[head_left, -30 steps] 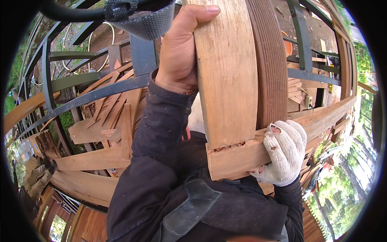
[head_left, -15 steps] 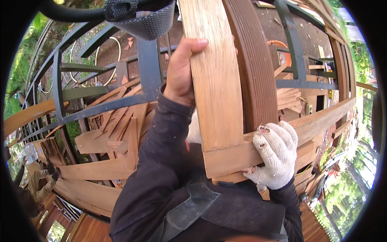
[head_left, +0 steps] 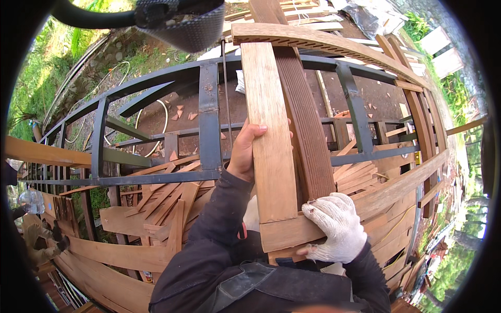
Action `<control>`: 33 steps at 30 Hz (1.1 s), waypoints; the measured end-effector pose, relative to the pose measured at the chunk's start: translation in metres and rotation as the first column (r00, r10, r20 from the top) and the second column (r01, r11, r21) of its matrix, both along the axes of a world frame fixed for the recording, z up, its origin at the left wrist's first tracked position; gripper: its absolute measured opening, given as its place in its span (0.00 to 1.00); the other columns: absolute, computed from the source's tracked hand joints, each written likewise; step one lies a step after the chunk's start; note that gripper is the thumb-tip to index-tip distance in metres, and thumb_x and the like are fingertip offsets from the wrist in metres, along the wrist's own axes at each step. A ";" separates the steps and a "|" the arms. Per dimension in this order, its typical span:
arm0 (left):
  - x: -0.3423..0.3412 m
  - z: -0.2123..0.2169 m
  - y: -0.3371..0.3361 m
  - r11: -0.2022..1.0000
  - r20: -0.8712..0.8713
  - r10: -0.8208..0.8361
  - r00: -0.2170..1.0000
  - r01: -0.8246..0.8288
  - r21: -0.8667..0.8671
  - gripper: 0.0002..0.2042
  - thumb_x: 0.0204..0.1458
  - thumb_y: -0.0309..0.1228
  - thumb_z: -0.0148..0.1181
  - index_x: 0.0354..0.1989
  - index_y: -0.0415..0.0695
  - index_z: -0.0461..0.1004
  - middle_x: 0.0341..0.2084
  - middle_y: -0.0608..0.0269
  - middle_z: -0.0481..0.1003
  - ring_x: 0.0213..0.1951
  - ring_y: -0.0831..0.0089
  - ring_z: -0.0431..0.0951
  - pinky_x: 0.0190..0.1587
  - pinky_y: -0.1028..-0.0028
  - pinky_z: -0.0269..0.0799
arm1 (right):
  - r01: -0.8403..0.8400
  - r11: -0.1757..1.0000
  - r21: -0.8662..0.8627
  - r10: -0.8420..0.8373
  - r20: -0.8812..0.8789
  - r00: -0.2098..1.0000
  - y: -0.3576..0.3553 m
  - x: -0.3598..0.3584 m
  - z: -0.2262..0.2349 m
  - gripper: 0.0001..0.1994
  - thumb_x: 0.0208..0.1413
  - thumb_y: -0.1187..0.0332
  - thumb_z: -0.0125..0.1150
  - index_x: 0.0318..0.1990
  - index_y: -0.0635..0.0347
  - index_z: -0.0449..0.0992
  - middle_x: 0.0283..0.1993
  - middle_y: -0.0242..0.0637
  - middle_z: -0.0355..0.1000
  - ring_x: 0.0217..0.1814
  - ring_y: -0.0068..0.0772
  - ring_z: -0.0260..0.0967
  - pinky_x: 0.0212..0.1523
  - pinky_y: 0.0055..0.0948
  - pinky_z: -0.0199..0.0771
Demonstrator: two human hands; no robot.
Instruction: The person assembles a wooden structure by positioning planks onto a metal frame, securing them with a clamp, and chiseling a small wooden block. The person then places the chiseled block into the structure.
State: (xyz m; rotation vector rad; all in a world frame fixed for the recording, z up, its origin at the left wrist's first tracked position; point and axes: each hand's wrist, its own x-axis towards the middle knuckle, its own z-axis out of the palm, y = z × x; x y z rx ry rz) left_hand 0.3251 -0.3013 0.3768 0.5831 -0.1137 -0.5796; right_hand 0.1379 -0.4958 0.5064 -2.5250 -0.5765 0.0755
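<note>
My bare left hand (head_left: 243,156) is wrapped round a pale wooden plank (head_left: 272,141), thumb on its face and fingertips showing past its far edge. The plank's near end butts against a wooden crosspiece (head_left: 287,232), which runs off to the right. My right hand (head_left: 336,227), in a worn white knit glove with torn fingertips, is closed over that crosspiece just right of the joint, its thumb below. Beside the plank, on its right, lies a darker grooved board (head_left: 308,120). At the far end of both stands another crosspiece (head_left: 318,41) with a slotted edge.
A dark metal frame (head_left: 210,120) stands beyond my hands. Wood offcuts (head_left: 162,201) lie piled at left, more strips (head_left: 360,177) at right. A hose (head_left: 165,120) curls on the ground. Another person's gloved hand (head_left: 61,237) is at the far left. A dark mesh object (head_left: 180,23) hangs at top.
My view has tilted up, so the slotted far crosspiece and more ground now show. Both hands keep their holds on the plank and near crosspiece.
</note>
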 end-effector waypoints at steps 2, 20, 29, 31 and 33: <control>0.000 0.002 -0.003 1.000 0.004 0.000 1.000 0.000 -0.011 0.34 0.54 0.39 0.54 0.67 0.29 0.61 0.54 0.41 0.73 0.52 0.54 0.79 0.51 0.52 0.83 | -0.080 0.990 0.120 0.094 -0.113 0.989 -0.023 0.015 0.014 0.40 0.35 0.53 0.84 0.57 0.64 0.78 0.50 0.48 0.78 0.53 0.54 0.77 0.57 0.47 0.76; -0.005 0.022 0.003 0.999 0.068 0.037 0.997 -0.039 0.032 0.35 0.53 0.35 0.54 0.71 0.36 0.57 0.56 0.38 0.72 0.51 0.52 0.80 0.51 0.50 0.83 | 0.299 0.775 -0.557 -0.261 0.149 0.954 -0.014 0.381 0.002 0.47 0.46 0.53 0.74 0.76 0.49 0.60 0.74 0.47 0.63 0.79 0.51 0.55 0.79 0.60 0.47; -0.016 0.012 0.004 0.994 -0.007 0.074 0.997 -0.073 0.079 0.34 0.53 0.34 0.55 0.70 0.37 0.58 0.55 0.40 0.72 0.50 0.52 0.80 0.49 0.52 0.84 | 0.344 0.778 -0.526 -0.220 0.285 0.933 -0.023 0.384 -0.018 0.42 0.47 0.55 0.76 0.72 0.44 0.65 0.68 0.43 0.68 0.73 0.48 0.63 0.75 0.65 0.53; -0.019 0.018 0.008 0.993 0.001 0.084 0.996 -0.084 0.089 0.34 0.53 0.34 0.55 0.70 0.37 0.58 0.55 0.41 0.72 0.49 0.52 0.80 0.49 0.52 0.84 | 0.356 0.787 -0.504 -0.217 0.314 0.924 -0.023 0.383 -0.019 0.42 0.47 0.56 0.77 0.72 0.45 0.66 0.66 0.42 0.69 0.72 0.48 0.64 0.74 0.63 0.57; -0.021 0.017 0.007 0.994 0.007 0.078 0.997 -0.078 0.080 0.35 0.53 0.34 0.56 0.70 0.37 0.57 0.55 0.41 0.72 0.49 0.53 0.80 0.49 0.52 0.84 | 0.351 0.786 -0.509 -0.217 0.304 0.928 -0.020 0.377 -0.019 0.36 0.51 0.60 0.73 0.69 0.45 0.67 0.64 0.41 0.69 0.72 0.45 0.64 0.71 0.61 0.59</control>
